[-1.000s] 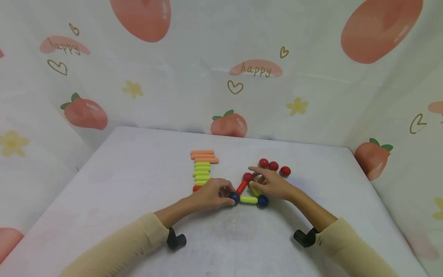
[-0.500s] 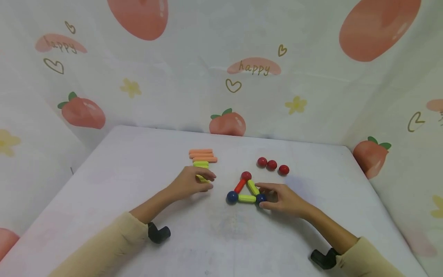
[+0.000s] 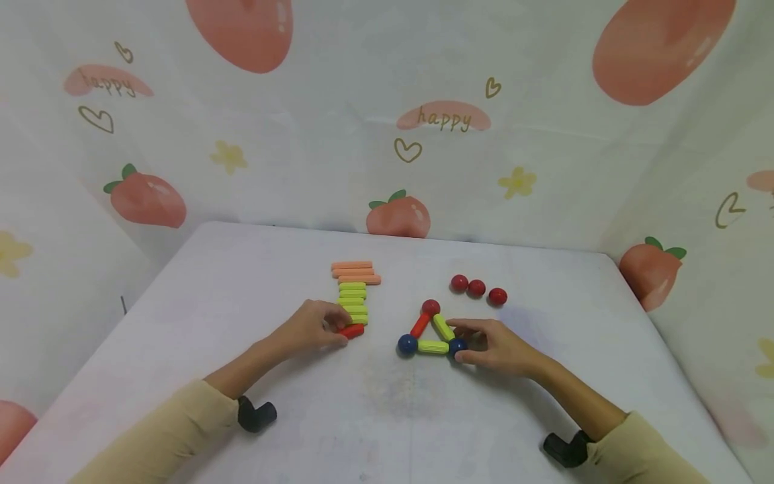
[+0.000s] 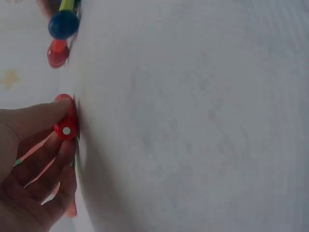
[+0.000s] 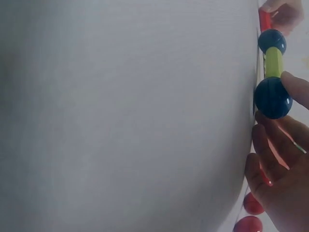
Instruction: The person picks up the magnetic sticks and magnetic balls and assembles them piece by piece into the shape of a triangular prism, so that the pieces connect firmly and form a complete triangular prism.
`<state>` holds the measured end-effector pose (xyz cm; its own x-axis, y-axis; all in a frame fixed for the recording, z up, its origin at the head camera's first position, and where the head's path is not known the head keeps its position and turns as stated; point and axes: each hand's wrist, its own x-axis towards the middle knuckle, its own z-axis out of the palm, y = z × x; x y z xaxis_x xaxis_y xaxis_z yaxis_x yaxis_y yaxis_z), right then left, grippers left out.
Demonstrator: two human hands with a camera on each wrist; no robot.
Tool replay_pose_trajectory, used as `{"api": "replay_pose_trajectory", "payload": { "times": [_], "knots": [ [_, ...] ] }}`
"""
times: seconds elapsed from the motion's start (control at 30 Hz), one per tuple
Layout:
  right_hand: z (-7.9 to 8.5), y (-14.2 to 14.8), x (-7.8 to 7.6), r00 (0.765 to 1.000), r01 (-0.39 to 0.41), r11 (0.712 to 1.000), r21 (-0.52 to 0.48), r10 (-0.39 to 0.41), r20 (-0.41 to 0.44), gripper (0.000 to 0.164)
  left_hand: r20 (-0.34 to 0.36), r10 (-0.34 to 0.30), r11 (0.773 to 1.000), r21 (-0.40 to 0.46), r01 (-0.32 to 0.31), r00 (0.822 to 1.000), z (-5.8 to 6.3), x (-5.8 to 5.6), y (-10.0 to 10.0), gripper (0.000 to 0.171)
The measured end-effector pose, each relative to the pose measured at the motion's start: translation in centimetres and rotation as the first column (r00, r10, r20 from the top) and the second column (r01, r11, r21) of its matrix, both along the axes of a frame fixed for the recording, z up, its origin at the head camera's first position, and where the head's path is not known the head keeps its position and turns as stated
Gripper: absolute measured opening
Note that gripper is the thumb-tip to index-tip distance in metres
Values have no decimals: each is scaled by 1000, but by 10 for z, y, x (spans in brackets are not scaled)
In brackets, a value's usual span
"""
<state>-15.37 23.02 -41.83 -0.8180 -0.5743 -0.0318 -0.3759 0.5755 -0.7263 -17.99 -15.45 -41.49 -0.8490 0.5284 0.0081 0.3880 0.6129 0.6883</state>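
My left hand (image 3: 310,329) pinches a short red magnetic rod (image 4: 66,117) between thumb and fingers, at the near end of the rod column. One round end of that rod, with a pale metal dot, faces the left wrist camera. A triangle of magnetic rods and balls lies to the right: a red ball (image 3: 431,307) on top, a left blue ball (image 3: 407,345), a red rod (image 3: 420,326) and two yellow-green rods (image 3: 433,347). My right hand (image 3: 498,346) holds the right blue ball (image 5: 273,98) of the triangle, thumb on one side and fingers on the other.
Several yellow-green rods (image 3: 353,295) lie stacked in a column beyond my left hand, with orange rods (image 3: 355,272) behind them. A loose group of red balls (image 3: 476,288) sits behind the triangle. All rest on a white-covered table (image 3: 242,269) before a printed cloth backdrop.
My left hand has let go of the left blue ball, moved left to the rod column and taken the red rod. My right hand has moved down from the triangle's right side to its right blue ball.
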Motion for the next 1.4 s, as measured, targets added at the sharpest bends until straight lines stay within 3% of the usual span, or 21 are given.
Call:
{"api": "replay_pose_trajectory", "payload": {
  "times": [0.17, 0.47, 0.77, 0.9, 1.03, 1.13, 1.4],
  "knots": [
    [0, 0, 0, 1000, 4, 1000, -2, -4, 3, 60, -34, -46, 999, -13, 45, 998, 7, 0, 13, 27],
    [0, 1, 0, 1000, 2, 1000, -10, -1, 20, 59, -1, -40, 978, 205, 39, 999, 17, -15, 68, 35],
    [-2, 0, 0, 1000, -6, 1000, -25, 6, 10, 58, 108, -53, 933, 360, 11, 993, 12, -37, 127, 30],
    [-1, 0, 0, 1000, -8, 1000, -30, 9, 8, 58, 109, -64, 936, 351, 22, 992, 9, -42, 138, 30],
    [-1, 0, 0, 1000, -7, 1000, -29, 7, 11, 58, 99, -51, 954, 299, 19, 994, 4, -45, 135, 29],
    [-1, 0, 0, 1000, -2, 1000, -24, 3, 16, 59, 89, -52, 953, 302, 23, 995, 4, -45, 124, 29],
    [0, 1, 1, 1000, 5, 1000, -19, -5, 29, 59, 65, -1, 951, 309, -19, 998, 7, -40, 66, 28]
  ]
}}
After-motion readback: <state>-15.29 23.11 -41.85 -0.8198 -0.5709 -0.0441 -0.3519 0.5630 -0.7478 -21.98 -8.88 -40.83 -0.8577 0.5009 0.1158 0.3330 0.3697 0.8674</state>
